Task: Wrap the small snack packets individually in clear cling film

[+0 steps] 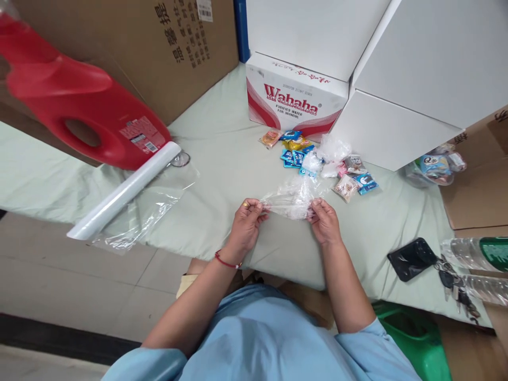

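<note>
A clear plastic bag (291, 198) is stretched between my two hands, low over the green cloth. My left hand (246, 222) pinches its left end between thumb and fingers. At the opposite end, my right hand (323, 219) grips the bag the same way. Just beyond it lie small snack packets: several blue packets (293, 157), a yellow packet (297, 144), an orange-toned packet (270, 138) and a beige packet (346, 187). Crumpled clear plastic (334, 148) sits among them. Whether the stretched bag contains anything is hard to make out.
A roll of clear plastic bags (127, 190) lies left, beside a large red jug (79, 100). Behind stands a Wahaha water carton (293, 98) next to white boxes (408, 79). On the right are a snack tub (431, 172), a black phone (411, 259), keys (456, 288) and plastic bottles (472, 254).
</note>
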`<state>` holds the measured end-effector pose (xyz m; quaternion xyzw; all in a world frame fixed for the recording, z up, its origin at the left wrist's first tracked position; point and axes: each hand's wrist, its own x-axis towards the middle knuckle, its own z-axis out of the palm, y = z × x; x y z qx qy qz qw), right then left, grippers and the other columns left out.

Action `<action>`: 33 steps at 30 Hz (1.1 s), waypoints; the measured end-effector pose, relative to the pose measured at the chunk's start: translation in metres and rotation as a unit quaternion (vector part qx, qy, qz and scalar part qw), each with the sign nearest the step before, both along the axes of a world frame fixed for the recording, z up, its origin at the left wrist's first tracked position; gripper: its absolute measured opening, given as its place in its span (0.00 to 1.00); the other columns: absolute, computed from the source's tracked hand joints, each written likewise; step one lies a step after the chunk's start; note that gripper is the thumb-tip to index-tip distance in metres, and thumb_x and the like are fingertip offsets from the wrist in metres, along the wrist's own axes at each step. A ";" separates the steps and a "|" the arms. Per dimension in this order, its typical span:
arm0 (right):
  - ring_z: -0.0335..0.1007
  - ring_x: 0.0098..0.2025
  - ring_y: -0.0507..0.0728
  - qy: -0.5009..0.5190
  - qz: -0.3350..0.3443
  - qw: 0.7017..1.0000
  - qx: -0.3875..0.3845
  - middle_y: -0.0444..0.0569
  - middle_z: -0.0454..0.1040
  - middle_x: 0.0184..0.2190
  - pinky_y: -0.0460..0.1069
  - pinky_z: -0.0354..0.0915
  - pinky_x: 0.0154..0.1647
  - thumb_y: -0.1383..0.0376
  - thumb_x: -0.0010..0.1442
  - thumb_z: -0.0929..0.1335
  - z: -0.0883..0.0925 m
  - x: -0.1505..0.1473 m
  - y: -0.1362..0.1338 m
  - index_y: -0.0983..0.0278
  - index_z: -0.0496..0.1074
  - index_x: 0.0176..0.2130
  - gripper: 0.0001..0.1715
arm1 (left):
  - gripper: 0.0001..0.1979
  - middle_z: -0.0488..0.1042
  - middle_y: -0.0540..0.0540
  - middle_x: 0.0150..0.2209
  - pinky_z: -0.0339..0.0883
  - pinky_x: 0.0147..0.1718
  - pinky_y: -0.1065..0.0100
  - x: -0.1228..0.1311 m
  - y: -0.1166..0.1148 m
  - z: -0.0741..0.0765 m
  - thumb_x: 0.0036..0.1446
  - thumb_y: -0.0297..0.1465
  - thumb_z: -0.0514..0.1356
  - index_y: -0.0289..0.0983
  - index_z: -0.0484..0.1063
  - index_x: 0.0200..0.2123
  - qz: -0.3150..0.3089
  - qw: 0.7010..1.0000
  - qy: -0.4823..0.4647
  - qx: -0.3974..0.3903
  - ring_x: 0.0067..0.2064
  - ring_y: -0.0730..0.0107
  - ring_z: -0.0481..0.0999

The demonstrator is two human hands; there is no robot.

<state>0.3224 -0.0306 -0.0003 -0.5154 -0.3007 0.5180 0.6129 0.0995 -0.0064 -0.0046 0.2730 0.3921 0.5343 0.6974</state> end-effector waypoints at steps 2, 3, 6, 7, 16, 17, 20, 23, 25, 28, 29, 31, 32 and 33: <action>0.60 0.27 0.51 -0.042 0.022 0.999 0.009 0.41 0.67 0.27 0.46 0.61 0.27 0.44 0.55 0.78 -0.003 -0.002 -0.001 0.60 0.73 0.31 0.24 | 0.21 0.80 0.49 0.41 0.75 0.44 0.66 -0.004 0.000 0.004 0.50 0.39 0.76 0.41 0.68 0.37 -0.006 0.999 -0.030 -0.013 0.43 0.69 0.80; 0.61 0.27 0.51 -0.070 0.039 0.997 0.018 0.41 0.68 0.27 0.47 0.62 0.29 0.44 0.57 0.77 -0.005 -0.003 -0.001 0.60 0.74 0.31 0.24 | 0.21 0.81 0.49 0.44 0.76 0.45 0.64 -0.006 0.000 0.006 0.50 0.38 0.76 0.42 0.67 0.38 -0.009 0.999 -0.043 -0.018 0.44 0.68 0.80; 0.63 0.28 0.52 -0.144 0.098 0.984 0.048 0.42 0.70 0.27 0.48 0.64 0.33 0.45 0.62 0.75 -0.009 -0.008 -0.005 0.60 0.80 0.35 0.21 | 0.23 0.80 0.49 0.48 0.77 0.43 0.61 -0.006 0.000 0.009 0.52 0.42 0.74 0.43 0.67 0.44 -0.006 0.998 -0.040 -0.044 0.43 0.67 0.81; 0.64 0.29 0.52 -0.160 0.112 0.979 0.055 0.43 0.71 0.28 0.49 0.65 0.33 0.46 0.62 0.75 -0.009 -0.010 -0.006 0.60 0.81 0.37 0.20 | 0.24 0.79 0.49 0.46 0.76 0.39 0.63 -0.005 0.000 0.010 0.53 0.44 0.73 0.44 0.67 0.46 0.002 0.998 -0.012 -0.059 0.40 0.68 0.80; 0.59 0.25 0.50 -0.100 0.038 0.994 0.023 0.41 0.72 0.27 0.47 0.60 0.26 0.48 0.54 0.78 -0.001 -0.011 -0.004 0.60 0.80 0.36 0.20 | 0.17 0.72 0.53 0.31 0.65 0.30 0.70 -0.006 0.013 -0.005 0.45 0.34 0.74 0.39 0.73 0.36 0.072 0.995 0.063 -0.034 0.31 0.75 0.71; 0.58 0.24 0.49 -0.078 0.015 0.997 0.015 0.40 0.71 0.26 0.46 0.59 0.25 0.48 0.53 0.79 0.001 -0.010 -0.003 0.61 0.80 0.36 0.21 | 0.18 0.72 0.53 0.31 0.66 0.30 0.70 -0.012 0.016 -0.007 0.44 0.34 0.74 0.39 0.73 0.37 0.082 0.995 0.044 -0.039 0.31 0.75 0.72; 0.56 0.24 0.49 -0.028 -0.031 0.999 -0.001 0.39 0.67 0.24 0.45 0.55 0.23 0.51 0.50 0.79 0.004 -0.004 0.000 0.61 0.79 0.36 0.20 | 0.20 0.74 0.52 0.34 0.69 0.32 0.70 -0.030 0.021 -0.008 0.42 0.31 0.75 0.40 0.73 0.39 0.098 0.994 0.033 -0.030 0.34 0.73 0.74; 0.58 0.26 0.48 -0.033 -0.067 0.997 0.009 0.40 0.70 0.28 0.44 0.56 0.24 0.55 0.50 0.79 0.004 0.000 0.002 0.62 0.80 0.38 0.18 | 0.24 0.77 0.49 0.40 0.72 0.39 0.71 -0.045 0.024 -0.005 0.39 0.27 0.75 0.40 0.75 0.42 0.104 0.993 0.059 0.011 0.41 0.73 0.77; 0.59 0.27 0.49 -0.057 -0.092 0.994 0.020 0.41 0.72 0.30 0.44 0.57 0.25 0.56 0.50 0.78 0.000 0.003 0.003 0.62 0.80 0.38 0.17 | 0.26 0.78 0.48 0.42 0.72 0.42 0.71 -0.052 0.025 -0.004 0.38 0.25 0.75 0.40 0.75 0.43 0.105 0.991 0.071 0.035 0.42 0.73 0.77; 0.58 0.27 0.49 -0.088 -0.111 0.990 0.013 0.39 0.69 0.28 0.45 0.57 0.26 0.55 0.53 0.77 -0.009 0.008 0.004 0.62 0.79 0.39 0.17 | 0.27 0.78 0.49 0.41 0.73 0.43 0.71 -0.058 0.026 -0.003 0.37 0.25 0.74 0.40 0.74 0.44 0.112 0.989 0.084 0.046 0.40 0.74 0.77; 0.58 0.27 0.50 -0.102 -0.114 0.988 0.005 0.39 0.68 0.27 0.45 0.57 0.26 0.54 0.54 0.76 -0.011 0.010 0.005 0.63 0.78 0.40 0.18 | 0.27 0.78 0.49 0.41 0.73 0.43 0.70 -0.060 0.027 -0.003 0.37 0.24 0.75 0.39 0.74 0.44 0.111 0.989 0.090 0.043 0.40 0.74 0.77; 0.58 0.27 0.50 -0.168 -0.136 0.976 -0.004 0.41 0.69 0.30 0.46 0.59 0.27 0.54 0.55 0.74 -0.011 0.014 0.004 0.63 0.78 0.42 0.19 | 0.29 0.78 0.48 0.43 0.75 0.44 0.68 -0.061 0.027 -0.005 0.36 0.24 0.75 0.39 0.73 0.44 0.097 0.990 0.101 0.029 0.42 0.72 0.79; 0.59 0.28 0.51 -0.223 -0.159 0.962 0.002 0.43 0.71 0.33 0.47 0.61 0.30 0.54 0.56 0.74 -0.007 0.015 0.003 0.63 0.78 0.44 0.20 | 0.29 0.78 0.47 0.44 0.76 0.45 0.66 -0.062 0.026 -0.005 0.35 0.24 0.76 0.39 0.72 0.44 0.083 0.991 0.102 0.021 0.43 0.70 0.80; 0.61 0.29 0.51 -0.286 -0.186 0.940 0.017 0.46 0.73 0.38 0.49 0.64 0.33 0.55 0.57 0.73 -0.002 0.016 0.001 0.63 0.78 0.47 0.20 | 0.30 0.78 0.46 0.46 0.76 0.46 0.65 -0.062 0.026 -0.006 0.35 0.24 0.76 0.39 0.72 0.44 0.069 0.992 0.101 0.013 0.44 0.69 0.80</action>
